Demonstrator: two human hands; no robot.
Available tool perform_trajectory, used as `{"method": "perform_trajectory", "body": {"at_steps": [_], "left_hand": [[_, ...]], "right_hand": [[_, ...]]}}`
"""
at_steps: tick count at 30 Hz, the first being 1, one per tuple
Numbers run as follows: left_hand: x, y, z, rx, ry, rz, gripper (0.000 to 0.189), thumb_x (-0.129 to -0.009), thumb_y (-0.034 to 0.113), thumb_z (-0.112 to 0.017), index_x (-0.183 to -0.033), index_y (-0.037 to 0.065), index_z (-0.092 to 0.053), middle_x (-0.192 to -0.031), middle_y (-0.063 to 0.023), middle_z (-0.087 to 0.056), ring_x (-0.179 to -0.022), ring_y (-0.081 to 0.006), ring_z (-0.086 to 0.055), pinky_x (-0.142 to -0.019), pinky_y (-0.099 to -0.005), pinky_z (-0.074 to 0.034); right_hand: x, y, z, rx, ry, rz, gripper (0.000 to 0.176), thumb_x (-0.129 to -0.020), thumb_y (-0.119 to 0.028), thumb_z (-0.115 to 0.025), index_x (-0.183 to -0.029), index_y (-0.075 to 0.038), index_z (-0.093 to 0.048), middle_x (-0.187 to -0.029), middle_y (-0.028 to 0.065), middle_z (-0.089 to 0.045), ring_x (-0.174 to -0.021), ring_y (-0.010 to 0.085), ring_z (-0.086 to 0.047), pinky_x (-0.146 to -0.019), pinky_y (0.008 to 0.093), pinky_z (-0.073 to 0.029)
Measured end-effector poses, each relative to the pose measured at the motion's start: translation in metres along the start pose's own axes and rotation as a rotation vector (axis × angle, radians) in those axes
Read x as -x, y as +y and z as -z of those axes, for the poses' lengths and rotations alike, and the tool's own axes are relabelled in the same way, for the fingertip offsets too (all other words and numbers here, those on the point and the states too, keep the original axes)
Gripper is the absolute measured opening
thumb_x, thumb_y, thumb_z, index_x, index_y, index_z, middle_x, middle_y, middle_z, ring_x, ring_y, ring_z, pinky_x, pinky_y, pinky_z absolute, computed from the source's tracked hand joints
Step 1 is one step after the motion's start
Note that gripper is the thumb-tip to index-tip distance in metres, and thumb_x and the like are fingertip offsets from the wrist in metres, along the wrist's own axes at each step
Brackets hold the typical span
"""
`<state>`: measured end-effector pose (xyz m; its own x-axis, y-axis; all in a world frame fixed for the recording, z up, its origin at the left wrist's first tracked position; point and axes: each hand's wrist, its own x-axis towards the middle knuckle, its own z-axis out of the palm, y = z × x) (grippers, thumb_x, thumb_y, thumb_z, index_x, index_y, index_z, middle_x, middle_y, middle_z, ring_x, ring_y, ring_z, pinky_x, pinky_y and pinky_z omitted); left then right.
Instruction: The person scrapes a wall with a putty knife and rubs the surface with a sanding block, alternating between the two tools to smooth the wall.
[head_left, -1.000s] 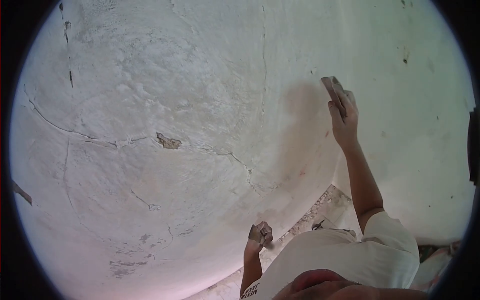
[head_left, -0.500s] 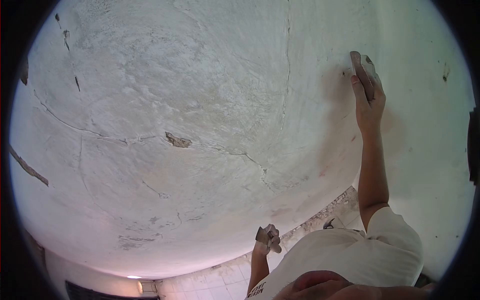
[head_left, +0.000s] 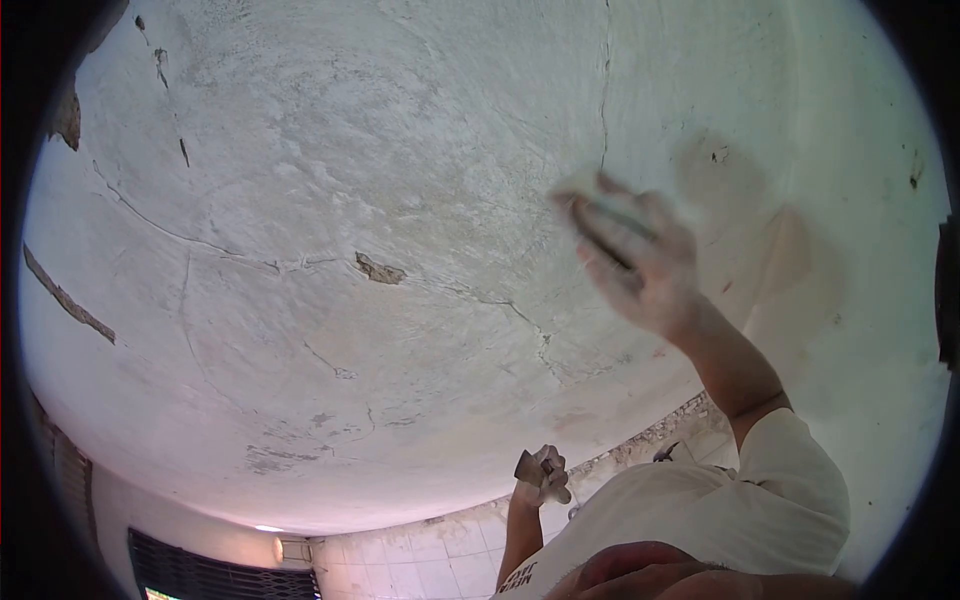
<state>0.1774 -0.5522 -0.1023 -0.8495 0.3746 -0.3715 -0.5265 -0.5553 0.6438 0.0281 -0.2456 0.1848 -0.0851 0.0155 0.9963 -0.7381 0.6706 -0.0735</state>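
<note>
- Writing: dark printed letters (head_left: 511, 577) sit on the white shirt (head_left: 720, 510) below the left hand. They are cut off by the frame edge and too small to read.
- Right hand (head_left: 640, 260): raised against the plastered surface (head_left: 350, 150) and blurred. Its fingers are pressed together and curled over a flat sanding pad (head_left: 585, 195). The pad lies at the fingertips and appears flat on the plaster; contact cannot be confirmed through the blur.
- Left hand (head_left: 543, 475): held low, well below and slightly left of the right hand. It is closed in a fist around a small scraper (head_left: 527, 467), whose dark blade sticks out on the left side of the fist.
- Vertical crack (head_left: 604, 80): runs down the plaster directly above the right hand and ends near the pad.
- Chipped patch (head_left: 380, 269): bare brown spot well left of the right hand, on a long crack that runs towards the wrist.
- Rubble strip (head_left: 660, 430): broken edge between the two hands, just right of the left hand.
- Tiled wall (head_left: 420, 555): below and left of the left hand, with a dark grille (head_left: 200, 575) further left.
</note>
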Motion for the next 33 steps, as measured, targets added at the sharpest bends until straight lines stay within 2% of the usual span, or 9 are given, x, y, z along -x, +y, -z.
{"method": "perform_trajectory", "body": {"at_steps": [3,7,12,15,18,20,22,28,33], "left_hand": [[0.001,0.0,-0.006,0.01,-0.043,-0.046,0.042,-0.098,0.042,-0.051,-0.075,0.007,-0.056,-0.054,-0.0037,-0.043,-0.037,-0.0126,-0.033,-0.035,-0.0266,-0.027],[0.0,0.006,-0.002,-0.022,-0.05,0.003,0.043,-0.1,0.041,-0.046,-0.083,0.005,-0.059,-0.054,-0.0026,-0.043,-0.037,-0.0128,-0.036,-0.042,-0.0264,-0.031],[0.004,0.009,-0.002,-0.129,0.012,-0.051,0.044,-0.099,0.045,-0.046,-0.081,0.006,-0.056,-0.05,-0.0006,-0.041,-0.036,-0.0131,-0.035,-0.04,-0.0279,-0.03],[0.003,0.011,-0.004,-0.135,0.01,-0.028,0.044,-0.099,0.045,-0.046,-0.082,0.006,-0.055,-0.051,-0.0007,-0.041,-0.036,-0.0131,-0.036,-0.038,-0.0274,-0.029],[0.005,0.014,-0.012,-0.145,0.009,-0.023,0.045,-0.099,0.048,-0.044,-0.088,0.005,-0.055,-0.053,-0.0005,-0.04,-0.036,-0.0126,-0.034,-0.037,-0.0265,-0.028],[0.001,0.012,-0.01,-0.162,0.008,-0.03,0.051,-0.099,0.053,-0.041,-0.095,0.004,-0.056,-0.055,-0.0002,-0.037,-0.036,-0.0118,-0.031,-0.035,-0.0257,-0.027],[0.001,0.014,-0.012,-0.047,-0.063,-0.02,0.059,-0.098,0.059,-0.036,-0.098,0.004,-0.056,-0.055,-0.0001,-0.037,-0.037,-0.0113,-0.031,-0.035,-0.0251,-0.027],[0.005,0.008,0.002,0.119,-0.109,-0.053,0.072,-0.095,0.067,-0.028,-0.105,0.002,-0.056,-0.06,-0.0018,-0.042,-0.038,-0.0124,-0.037,-0.039,-0.0252,-0.028],[0.017,0.009,0.005,0.078,-0.019,-0.074,0.073,-0.093,0.069,-0.028,-0.105,0.003,-0.056,-0.059,-0.0007,-0.04,-0.039,-0.0117,-0.034,-0.039,-0.0247,-0.028]], "right_hand": [[0.006,-0.026,0.006,0.009,-0.311,0.043,0.048,-0.075,-0.026,-0.076,-0.12,-0.016,-0.063,-0.11,0.0054,-0.06,-0.084,0.0213,-0.06,-0.062,0.0267,-0.051],[-0.022,-0.019,0.01,0.05,-0.552,0.33,0.057,-0.072,-0.031,-0.076,-0.125,-0.018,-0.058,-0.094,0.0058,-0.053,-0.08,0.025,-0.057,-0.061,0.0322,-0.051],[-0.096,0.01,0.016,0.24,-0.37,0.465,0.057,-0.078,-0.03,-0.073,-0.132,-0.023,-0.057,-0.096,0.0017,-0.058,-0.079,0.0138,-0.058,-0.056,0.0268,-0.052],[-0.15,0.032,0.001,0.193,-0.067,0.517,0.052,-0.083,-0.028,-0.071,-0.133,-0.023,-0.056,-0.112,-0.0006,-0.063,-0.079,0.012,-0.06,-0.057,0.0256,-0.053],[-0.2,0.012,0.016,0.131,-0.128,0.218,0.047,-0.087,-0.022,-0.067,-0.133,-0.019,-0.057,-0.128,0.0025,-0.06,-0.106,0.0261,-0.058,-0.085,0.0397,-0.048],[-0.228,-0.002,0.017,0.091,-0.101,0.186,0.045,-0.088,-0.019,-0.066,-0.133,-0.016,-0.058,-0.127,0.0093,-0.06,-0.112,0.0313,-0.06,-0.092,0.0426,-0.049],[-0.25,-0.008,0.01,0.121,0.03,0.369,0.047,-0.086,-0.02,-0.067,-0.132,-0.013,-0.057,-0.115,0.0195,-0.063,-0.097,0.0288,-0.067,-0.078,0.0349,-0.055],[-0.266,-0.061,-0.01,0.228,-0.146,0.384,0.035,-0.087,-0.019,-0.065,-0.12,-0.009,-0.062,-0.092,0.0129,-0.063,-0.08,0.0282,-0.065,-0.069,0.0388,-0.054],[-0.291,-0.083,-0.034,0.186,-0.069,0.484,0.027,-0.088,-0.02,-0.062,-0.111,-0.007,-0.063,-0.091,0.0134,-0.063,-0.08,0.0293,-0.066,-0.069,0.0412,-0.053]]}}
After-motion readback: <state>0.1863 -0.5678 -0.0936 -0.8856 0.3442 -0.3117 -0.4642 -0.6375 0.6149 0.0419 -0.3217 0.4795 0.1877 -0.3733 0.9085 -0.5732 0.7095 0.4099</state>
